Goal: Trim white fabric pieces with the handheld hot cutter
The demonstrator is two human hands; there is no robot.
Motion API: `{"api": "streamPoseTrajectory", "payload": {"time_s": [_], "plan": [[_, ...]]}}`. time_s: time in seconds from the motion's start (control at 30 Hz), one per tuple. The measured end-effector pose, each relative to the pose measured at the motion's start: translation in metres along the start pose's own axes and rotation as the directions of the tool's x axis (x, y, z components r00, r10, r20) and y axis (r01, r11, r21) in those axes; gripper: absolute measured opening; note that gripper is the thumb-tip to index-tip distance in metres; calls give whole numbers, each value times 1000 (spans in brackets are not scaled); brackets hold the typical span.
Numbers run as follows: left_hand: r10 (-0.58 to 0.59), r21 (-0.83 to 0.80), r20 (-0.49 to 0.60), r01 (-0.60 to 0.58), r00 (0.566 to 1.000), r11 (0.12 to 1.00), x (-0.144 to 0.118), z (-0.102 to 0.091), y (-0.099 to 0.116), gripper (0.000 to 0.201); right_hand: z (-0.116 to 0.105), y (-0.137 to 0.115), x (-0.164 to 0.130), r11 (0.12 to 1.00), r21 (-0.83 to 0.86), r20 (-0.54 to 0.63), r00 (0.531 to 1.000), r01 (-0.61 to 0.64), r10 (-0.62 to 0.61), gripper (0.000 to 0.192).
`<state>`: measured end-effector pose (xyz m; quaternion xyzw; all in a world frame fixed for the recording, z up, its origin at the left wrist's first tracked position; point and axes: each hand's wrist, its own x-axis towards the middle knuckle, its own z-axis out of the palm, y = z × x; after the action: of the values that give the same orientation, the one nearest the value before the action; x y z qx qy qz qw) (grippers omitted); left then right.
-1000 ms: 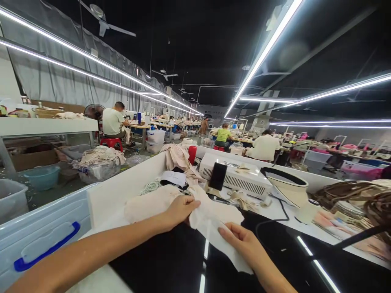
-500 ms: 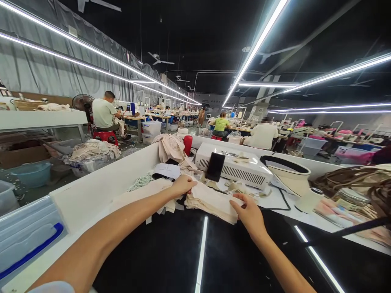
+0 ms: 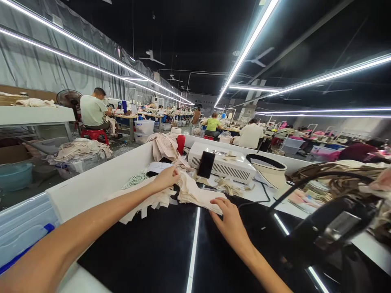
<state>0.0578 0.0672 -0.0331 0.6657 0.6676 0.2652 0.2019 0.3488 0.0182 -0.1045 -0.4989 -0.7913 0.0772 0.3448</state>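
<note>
Cream cloth pieces (image 3: 195, 193) lie in a small stack on the glossy black table (image 3: 159, 252) ahead of me, and both of my hands are on them. My left hand (image 3: 166, 178) rests on the far left corner of the stack, fingers curled loosely over the cloth; I cannot tell whether it pinches a layer or only presses down. My right hand (image 3: 227, 217) lies flat at the near right edge, fingers stretched out and touching the top piece, gripping nothing that I can see. More cream strips (image 3: 146, 201) spread out just left of the stack, under my left forearm. Beyond the stack, a black phone (image 3: 206, 164) leans upright against a white machine (image 3: 226, 165). A dark lamp head (image 3: 332, 226) juts in at the right. Other people sit at benches far behind.
</note>
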Motion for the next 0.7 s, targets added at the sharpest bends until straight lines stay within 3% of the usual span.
{"api": "streamPoseTrajectory", "payload": {"time_s": [0.1, 0.2, 0.33, 0.5, 0.6, 0.7], "plan": [[59, 156, -67, -48, 996, 987, -19, -36, -18, 31, -5, -25, -25, 996, 53, 89, 993, 70, -74, 23], [35, 301, -86, -7, 996, 954, -38, -59, -45, 30, -13, -48, -52, 987, 101, 164, 976, 129, -144, 22], [-62, 413, -50, 78, 997, 908, -58, -59, -77, 31, -18, -66, -84, 964, 147, 239, 937, 223, -253, 23], [-53, 448, -21, 56, 998, 892, -65, -50, -91, 26, -7, -71, -120, 877, 197, 324, 816, 438, -479, 25], [-41, 455, -9, 40, 999, 890, -64, -58, -92, 25, -8, -84, -144, 887, 183, 359, 811, 424, -462, 11], [-45, 454, 6, 37, 999, 890, -60, -69, -98, 27, -22, -105, -163, 899, 194, 406, 802, 392, -438, 13]]}}
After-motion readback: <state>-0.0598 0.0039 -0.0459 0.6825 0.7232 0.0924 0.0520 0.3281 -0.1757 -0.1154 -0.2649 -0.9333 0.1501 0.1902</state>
